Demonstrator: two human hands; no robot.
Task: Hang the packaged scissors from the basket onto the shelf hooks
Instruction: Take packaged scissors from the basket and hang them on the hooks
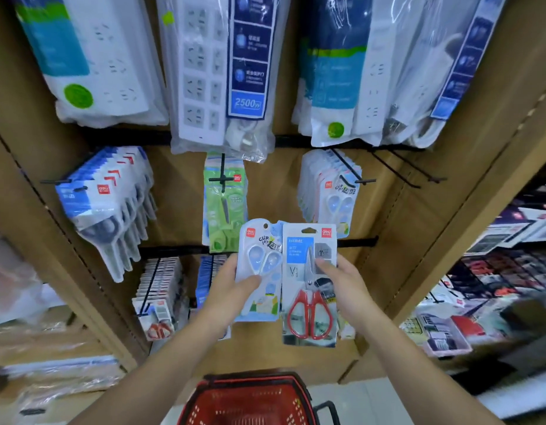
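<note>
My left hand (227, 285) grips a pale blue pack of small white-handled scissors (259, 268), thumb across its front. My right hand (345, 285) holds a clear pack of red-handled scissors (308, 289) by its right edge. Both packs are upright, side by side, in front of the brown shelf board. Behind them hang a green scissors pack (224, 204) on a black hook and a row of matching pale blue packs (330, 191) on the hook to the right. The red basket (250, 400) sits below my arms.
Bare black hooks (403, 170) stick out at the upper right. Blue-carded scissors (109, 207) hang at the left, red-handled packs (159, 299) lower left. Bagged power strips (216, 75) hang above. Another shelf of goods (495, 289) lies to the right.
</note>
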